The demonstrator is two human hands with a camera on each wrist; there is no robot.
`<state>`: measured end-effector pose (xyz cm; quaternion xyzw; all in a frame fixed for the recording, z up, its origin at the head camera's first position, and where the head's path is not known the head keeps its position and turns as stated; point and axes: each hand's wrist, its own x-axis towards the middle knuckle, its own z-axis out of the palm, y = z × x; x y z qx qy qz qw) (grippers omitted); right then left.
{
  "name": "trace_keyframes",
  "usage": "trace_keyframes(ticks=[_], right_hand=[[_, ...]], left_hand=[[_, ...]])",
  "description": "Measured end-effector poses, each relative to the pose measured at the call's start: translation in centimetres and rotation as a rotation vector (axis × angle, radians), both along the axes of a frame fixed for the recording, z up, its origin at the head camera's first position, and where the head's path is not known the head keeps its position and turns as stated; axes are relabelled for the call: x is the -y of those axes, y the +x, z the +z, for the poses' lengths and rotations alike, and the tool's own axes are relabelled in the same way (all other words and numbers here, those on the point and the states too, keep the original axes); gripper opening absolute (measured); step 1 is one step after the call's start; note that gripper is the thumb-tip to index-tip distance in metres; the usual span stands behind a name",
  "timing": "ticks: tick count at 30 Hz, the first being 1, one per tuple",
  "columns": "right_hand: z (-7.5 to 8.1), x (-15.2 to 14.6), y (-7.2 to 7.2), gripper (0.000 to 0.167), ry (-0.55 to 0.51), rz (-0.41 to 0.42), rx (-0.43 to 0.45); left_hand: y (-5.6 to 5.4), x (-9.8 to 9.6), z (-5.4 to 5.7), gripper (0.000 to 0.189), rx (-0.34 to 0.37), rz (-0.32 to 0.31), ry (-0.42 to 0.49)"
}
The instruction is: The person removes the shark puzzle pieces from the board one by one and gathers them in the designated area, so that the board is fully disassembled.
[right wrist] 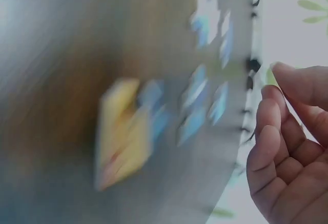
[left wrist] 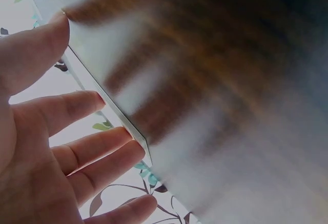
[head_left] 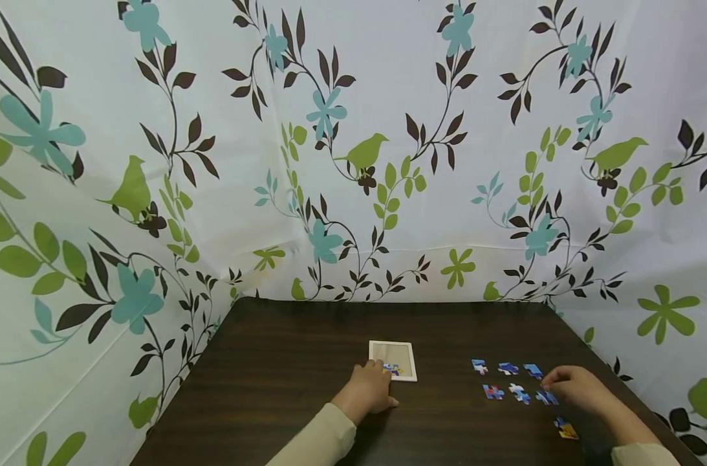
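A white-rimmed puzzle frame lies on the dark table, with a small blue and yellow joined bit of puzzle in its lower part. My left hand rests at the frame's lower left, its fairly straight fingers touching the edge, and hides that corner. Over to the right, my right hand hovers by a blue puzzle piece. Its fingers are loosely bent, thumb close to the index finger, and nothing shows between them in the right wrist view. Below lies a yellow and blue puzzle piece.
Several loose puzzle pieces lie in two rows right of the frame, among them a red and blue piece and a white and blue piece. A patterned curtain stands behind and beside the dark table.
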<state>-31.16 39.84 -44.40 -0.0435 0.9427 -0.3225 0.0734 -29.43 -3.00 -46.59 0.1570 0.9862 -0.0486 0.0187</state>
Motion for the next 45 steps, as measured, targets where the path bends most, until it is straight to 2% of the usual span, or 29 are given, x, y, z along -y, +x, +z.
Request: trace_keyframes(ticks=[3,6,12,15,21,26,31,37,45], right_hand=[[0.9,3.0,-1.3,0.017,0.001,-0.003,-0.065],[1.1,6.6,-2.6,0.016,-0.022,0.027,-0.116],[0.1,14.6,-4.4,0.011,-0.107,0.091,-0.12],[-0.5,18.2,-5.2,0.007,-0.117,0.114,-0.134],[-1.5,23.3,-6.2,0.006,-0.157,0.187,-0.147],[-2.0,25.9,-6.3,0.01,-0.16,0.226,-0.124],[-2.5,27.5,-6.1,0.017,-0.142,0.227,-0.067],[-3.3,28.2,-5.8,0.023,-0.107,0.22,-0.066],[-3.4,28.3,-5.7,0.022,-0.099,0.176,-0.057]], left_hand=[[0.0,0.1,0.0,0.063,-0.001,0.008,0.0],[-0.1,0.2,0.0,0.063,0.003,0.013,-0.002],[-0.3,0.2,-0.2,0.064,0.015,-0.006,-0.006],[-0.3,0.1,-0.3,0.064,0.017,-0.016,-0.004],[-0.3,0.0,-0.2,0.064,0.025,-0.018,-0.012],[-0.3,0.0,0.0,0.065,0.035,-0.02,-0.028],[-0.1,0.0,0.3,0.065,0.043,-0.011,-0.021],[0.0,0.0,0.4,0.066,0.055,0.0,0.0],[0.0,0.2,0.1,0.074,0.069,0.01,0.004]])
